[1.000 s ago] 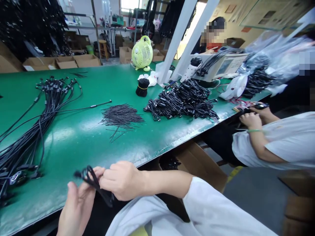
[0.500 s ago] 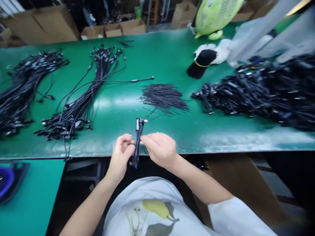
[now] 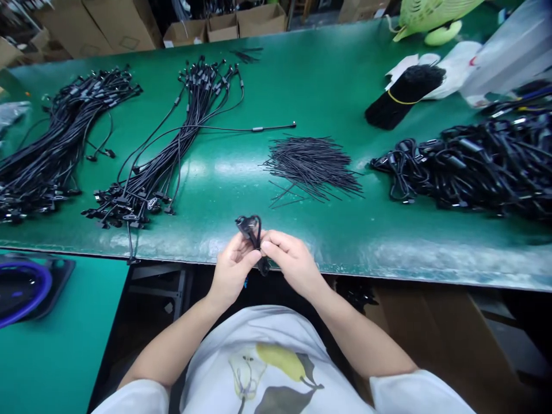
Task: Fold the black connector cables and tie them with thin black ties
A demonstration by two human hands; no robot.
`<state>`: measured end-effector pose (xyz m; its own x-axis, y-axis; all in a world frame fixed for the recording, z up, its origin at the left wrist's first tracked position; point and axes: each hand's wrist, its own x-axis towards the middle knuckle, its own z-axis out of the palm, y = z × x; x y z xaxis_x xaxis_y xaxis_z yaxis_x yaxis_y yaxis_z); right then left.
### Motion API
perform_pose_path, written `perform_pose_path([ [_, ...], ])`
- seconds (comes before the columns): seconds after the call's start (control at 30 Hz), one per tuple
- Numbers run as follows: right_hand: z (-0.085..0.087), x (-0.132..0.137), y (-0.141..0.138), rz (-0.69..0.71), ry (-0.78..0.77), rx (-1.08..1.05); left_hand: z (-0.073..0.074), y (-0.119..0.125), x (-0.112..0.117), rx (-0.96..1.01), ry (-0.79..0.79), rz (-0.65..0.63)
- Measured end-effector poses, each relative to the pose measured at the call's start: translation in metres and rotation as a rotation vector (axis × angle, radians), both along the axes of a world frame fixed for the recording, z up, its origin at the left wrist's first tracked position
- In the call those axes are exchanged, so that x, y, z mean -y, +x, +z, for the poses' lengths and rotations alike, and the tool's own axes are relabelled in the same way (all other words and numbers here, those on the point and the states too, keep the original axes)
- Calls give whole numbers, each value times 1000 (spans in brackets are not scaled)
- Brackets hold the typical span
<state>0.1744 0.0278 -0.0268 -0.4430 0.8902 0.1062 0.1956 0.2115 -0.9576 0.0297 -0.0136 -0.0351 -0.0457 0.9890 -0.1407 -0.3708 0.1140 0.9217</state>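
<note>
A folded black cable (image 3: 248, 227) is held upright before my body at the table's front edge, its loops and plug ends sticking up above my fingers. My left hand (image 3: 233, 265) is closed around it from the left, with the thumb across its middle. My right hand (image 3: 290, 259) touches the bundle from the right, thumb and forefinger pinched together. What lies in that pinch is too small and hidden to make out. Just beyond my hands is a pile of thin black ties (image 3: 313, 167) lying on the green table.
Two long bundles of black cables, one nearer (image 3: 187, 135) and one at far left (image 3: 71, 123), lie on the green table (image 3: 224, 190). At right are a heap of folded cables (image 3: 470, 164) and a banded black bundle (image 3: 403, 95). A purple-rimmed dish (image 3: 45, 282) sits lower left.
My hands have come together on the cable, which has turned and sits lower in my fingers. My right hand has closed in against it. The camera view has shifted, moving the table contents.
</note>
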Motion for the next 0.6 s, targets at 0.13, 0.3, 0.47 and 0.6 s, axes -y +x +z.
perform_pose_path([
  [0.13,-5,-3,4,52,-215,-55,-1,4,-9,42,-29,80],
  [0.3,-8,4,-2,-285,492,379,6,9,-25,230,-195,74],
  [0.47,-18,6,-6,-283,734,754,5,14,-31,206,-226,79],
  [0.6,-19,1,0,-222,745,848,-2,17,-31,87,-176,135],
])
